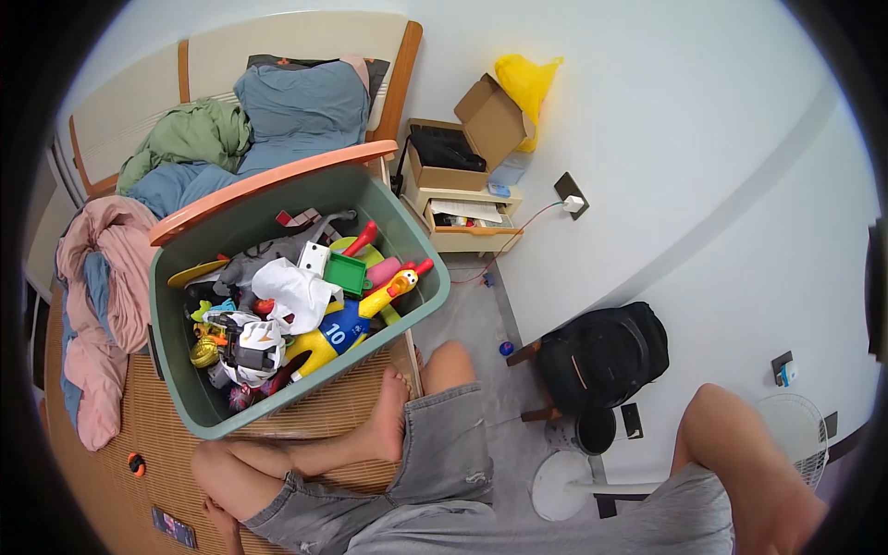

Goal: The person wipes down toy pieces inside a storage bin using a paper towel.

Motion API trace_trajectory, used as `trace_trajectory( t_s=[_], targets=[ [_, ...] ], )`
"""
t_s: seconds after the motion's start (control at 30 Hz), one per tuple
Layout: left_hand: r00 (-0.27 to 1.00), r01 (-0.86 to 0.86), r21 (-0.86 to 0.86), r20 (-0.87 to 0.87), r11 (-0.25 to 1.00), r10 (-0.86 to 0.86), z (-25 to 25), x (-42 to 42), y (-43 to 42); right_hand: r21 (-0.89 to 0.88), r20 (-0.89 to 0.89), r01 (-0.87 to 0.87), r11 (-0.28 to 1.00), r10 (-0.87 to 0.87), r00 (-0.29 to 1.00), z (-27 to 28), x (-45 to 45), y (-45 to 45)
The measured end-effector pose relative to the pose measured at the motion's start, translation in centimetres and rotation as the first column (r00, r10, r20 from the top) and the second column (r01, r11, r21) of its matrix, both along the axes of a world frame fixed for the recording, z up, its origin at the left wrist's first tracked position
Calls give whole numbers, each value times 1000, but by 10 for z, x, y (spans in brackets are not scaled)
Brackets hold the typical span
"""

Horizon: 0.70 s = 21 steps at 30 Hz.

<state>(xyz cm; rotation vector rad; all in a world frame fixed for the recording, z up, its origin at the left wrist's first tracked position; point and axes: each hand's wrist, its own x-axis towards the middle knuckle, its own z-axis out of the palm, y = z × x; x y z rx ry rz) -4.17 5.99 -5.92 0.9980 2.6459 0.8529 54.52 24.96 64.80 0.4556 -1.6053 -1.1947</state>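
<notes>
My left hand (221, 524) rests on the woven mat (129, 388) beside my left knee, its fingers partly visible and lying flat, with nothing seen in them. Near it lies a phone (174, 527). My right arm is bent up at the right edge, and its hand is out of view. In front of me stands a green storage bin (296, 400) full of toys, its orange lid (277, 190) tilted up at the back. Inside are a yellow rubber chicken (340, 328) in a blue shirt, a white cloth (291, 291), a green toy crate (346, 274) and a white robot toy (250, 347).
A small orange-and-black object (137, 464) lies on the mat. Pink bedding (102, 277) and pillows are behind the bin. A nightstand (472, 236) with an open cardboard box (449, 171), a black backpack (601, 356) and a white fan (560, 486) stand to the right.
</notes>
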Motion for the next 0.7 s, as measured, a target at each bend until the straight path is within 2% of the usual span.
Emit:
trace_trajectory(
  t_s=[0.03, 0.1, 0.17, 0.2, 0.23, 0.27, 0.3, 0.33, 0.4, 0.43, 0.5, 0.6, 0.63, 0.67, 0.7],
  targets=[
    [999, 12, 1, 53, 1000, -12, 3, 5, 6, -266, 86, 31, 963, -8, 996, -2, -4, -1],
    [996, -26, 21, 85, 999, 25, -4, 4, 9, -505, 180, 81, 860, 13, 984, 1, -5, -7],
    [992, -75, 39, 107, 996, 71, -3, 8, 7, -466, 260, 0, 885, 137, 956, 11, 8, -28],
    [997, -72, 19, 1, 997, 72, 1, 13, 7, -454, 287, -27, 891, 175, 942, 15, 15, -37],
    [992, -68, 2, -103, 998, 68, 3, 18, 11, -550, 320, 30, 835, 177, 931, 20, 23, -46],
    [993, -65, 9, -100, 998, 66, 7, 19, 16, -593, 337, 63, 802, 176, 925, 17, 19, -43],
    [996, -80, -7, -28, 997, 80, 9, 18, 17, -634, 351, 96, 767, 176, 920, 14, 14, -39],
    [995, -92, -26, 43, 995, 93, 10, 14, 16, -658, 249, 29, 753, 181, 951, -1, -9, -12],
    [996, -93, -36, -17, 995, 92, 7, 14, 17, -677, 143, -42, 734, 187, 972, -2, -11, -12],
    [993, -98, -48, -75, 994, 95, 3, 17, 15, -623, 211, -69, 779, 252, 944, 12, 9, -35],
    [996, -73, -46, -58, 996, 70, -4, 13, 11, -575, 274, -107, 811, 315, 909, 19, 11, -42],
    [997, -52, -55, -59, 997, 49, 7, 20, 8, -409, 287, -144, 901, 277, 917, 17, 6, -37],
    [997, -75, -10, 8, 997, 76, 12, 25, 9, -626, 289, -110, 772, 362, 886, 14, 2, -38],
    [991, -109, 38, 78, 993, 105, 14, 31, 9, -703, 266, -173, 690, 481, 835, 11, -1, -30],
    [995, -95, 25, 32, 995, 94, 15, 35, 7, -770, 231, -231, 595, 597, 769, 8, -4, -22]
  ],
)
